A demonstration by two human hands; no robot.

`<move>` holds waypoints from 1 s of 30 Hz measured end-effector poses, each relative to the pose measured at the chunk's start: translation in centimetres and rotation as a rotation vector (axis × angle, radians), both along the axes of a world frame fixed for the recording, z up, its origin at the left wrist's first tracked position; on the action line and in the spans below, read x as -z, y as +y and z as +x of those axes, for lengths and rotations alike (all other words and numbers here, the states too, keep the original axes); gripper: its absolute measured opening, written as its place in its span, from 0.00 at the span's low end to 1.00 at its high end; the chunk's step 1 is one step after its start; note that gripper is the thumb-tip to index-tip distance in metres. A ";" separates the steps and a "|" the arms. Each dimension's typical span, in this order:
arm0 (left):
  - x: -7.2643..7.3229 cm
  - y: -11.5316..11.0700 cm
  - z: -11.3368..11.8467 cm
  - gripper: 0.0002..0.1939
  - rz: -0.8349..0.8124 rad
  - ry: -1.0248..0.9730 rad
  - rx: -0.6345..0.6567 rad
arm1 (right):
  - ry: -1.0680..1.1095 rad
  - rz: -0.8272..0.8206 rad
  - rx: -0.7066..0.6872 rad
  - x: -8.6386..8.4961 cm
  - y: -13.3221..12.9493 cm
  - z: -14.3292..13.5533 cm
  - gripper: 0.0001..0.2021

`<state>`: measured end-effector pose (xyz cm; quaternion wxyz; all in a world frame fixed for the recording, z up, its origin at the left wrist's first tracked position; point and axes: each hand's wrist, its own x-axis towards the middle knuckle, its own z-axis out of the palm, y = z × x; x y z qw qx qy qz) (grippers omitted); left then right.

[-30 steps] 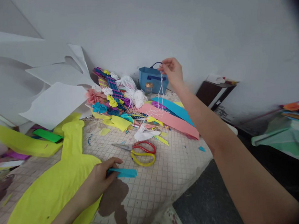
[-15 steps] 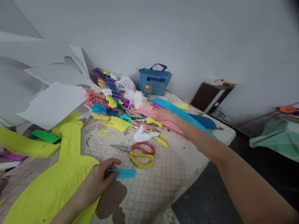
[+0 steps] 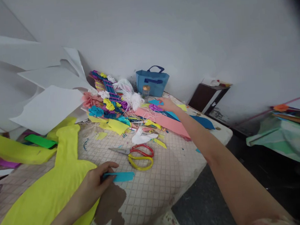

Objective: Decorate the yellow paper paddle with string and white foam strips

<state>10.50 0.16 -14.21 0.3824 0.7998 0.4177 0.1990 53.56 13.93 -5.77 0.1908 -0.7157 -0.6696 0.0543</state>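
My left hand [image 3: 99,179] pinches a small folded strip of blue crepe paper [image 3: 125,176] above the tiled-pattern tabletop. Stretched out to the back of the table, my right hand [image 3: 168,105] has its fingers closed on a blue paper strip [image 3: 155,102], whose length is mostly hidden by the hand and forearm. Below that hand lies a pink paper strip [image 3: 170,122]. Scissors [image 3: 140,156] with one red and one yellow handle rest between my hands, blades pointing left. A yellow cut-out shape [image 3: 49,190] lies under my left forearm.
Paper flowers [image 3: 95,111], white string [image 3: 135,100] and paper scraps [image 3: 117,126] are heaped at the back. A blue bag [image 3: 151,83] and a jar [image 3: 146,92] stand by the wall. White sheets [image 3: 48,107] lean at left. The table edge [image 3: 191,185] drops off at right.
My right hand has moved farther back, and the long blue strip has shifted with it, uncovering more of the pink strip. My left hand keeps its hold. The view has shifted slightly.
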 end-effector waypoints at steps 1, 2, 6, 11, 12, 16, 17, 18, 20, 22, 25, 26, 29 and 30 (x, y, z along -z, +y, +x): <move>-0.2 0.0 0.0 0.17 0.003 -0.003 -0.003 | -0.009 -0.005 0.028 -0.6 0.1 0.9 0.22; -0.3 0.0 0.1 0.17 0.006 -0.007 -0.007 | -0.020 -0.017 0.056 -1.1 0.1 1.9 0.21; -0.4 0.2 0.1 0.17 0.001 -0.023 -0.018 | -0.081 -0.107 0.146 -1.2 -1.3 5.0 0.13; -0.5 0.5 0.0 0.18 -0.023 -0.047 -0.043 | -0.203 -0.128 0.196 1.4 -3.0 5.9 0.11; -0.6 0.5 0.0 0.19 -0.039 -0.057 -0.051 | -0.220 -0.124 0.199 1.9 -3.2 5.7 0.13; -1.0 0.4 0.1 0.22 -0.174 -0.132 -0.085 | -0.245 -0.094 0.220 3.4 -3.5 4.8 0.17; -1.0 0.4 0.1 0.23 -0.217 -0.152 -0.093 | -0.241 -0.079 0.223 3.5 -3.6 4.5 0.17; -1.1 0.4 0.1 0.23 -0.256 -0.172 -0.104 | -0.233 -0.061 0.220 3.5 -3.6 4.1 0.15; -1.1 0.5 0.1 0.23 -0.319 -0.210 -0.126 | -0.208 -0.015 0.198 3.4 -3.7 3.1 0.13; -1.1 0.5 0.1 0.21 -0.343 -0.235 -0.142 | -0.173 0.031 0.147 3.2 -3.8 1.6 0.12; -1.3 0.6 0.1 0.18 -0.339 -0.233 -0.144 | -0.109 0.076 0.013 3.4 -4.4 -1.6 0.11; -1.3 0.6 0.1 0.18 -0.339 -0.231 -0.149 | -0.087 0.079 -0.043 3.6 -4.6 -2.8 0.10; -1.5 0.5 0.2 0.19 -0.344 -0.233 -0.169 | -0.038 0.081 -0.197 4.5 -5.0 -6.9 0.08; -1.6 0.5 0.3 0.19 -0.339 -0.236 -0.174 | -0.030 0.083 -0.234 4.9 -4.9 -8.2 0.08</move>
